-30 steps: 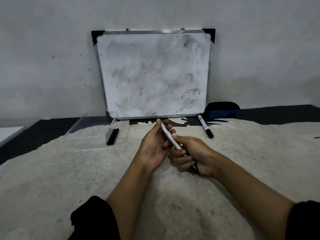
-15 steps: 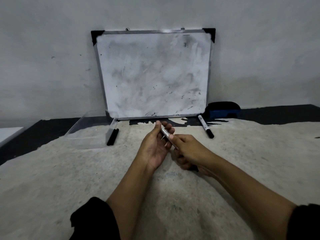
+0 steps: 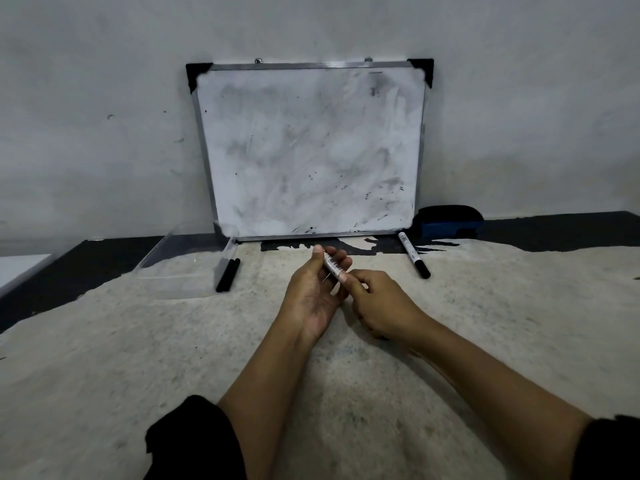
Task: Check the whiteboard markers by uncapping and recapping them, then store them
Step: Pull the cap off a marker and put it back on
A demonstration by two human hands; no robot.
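A white marker (image 3: 333, 266) with a barcode label lies slanted between both hands over the mat. My left hand (image 3: 313, 294) pinches its upper barrel with thumb and fingers. My right hand (image 3: 379, 306) grips its lower end, which is hidden inside the fist, so I cannot tell whether the cap is on. Another white marker with a black cap (image 3: 414, 254) lies on the mat to the right. Two black markers (image 3: 228, 274) rest at the right edge of a clear plastic tray (image 3: 180, 268) on the left.
A smudged whiteboard (image 3: 311, 150) leans on the grey wall behind. A dark blue eraser (image 3: 448, 221) sits at its right foot. A pale worn mat (image 3: 138, 358) covers the dark surface, which shows along the back and left edges.
My right hand has slid up the marker toward the left hand and rolled over it, hiding the lower end. Less of the barrel shows now. The left hand stayed put.
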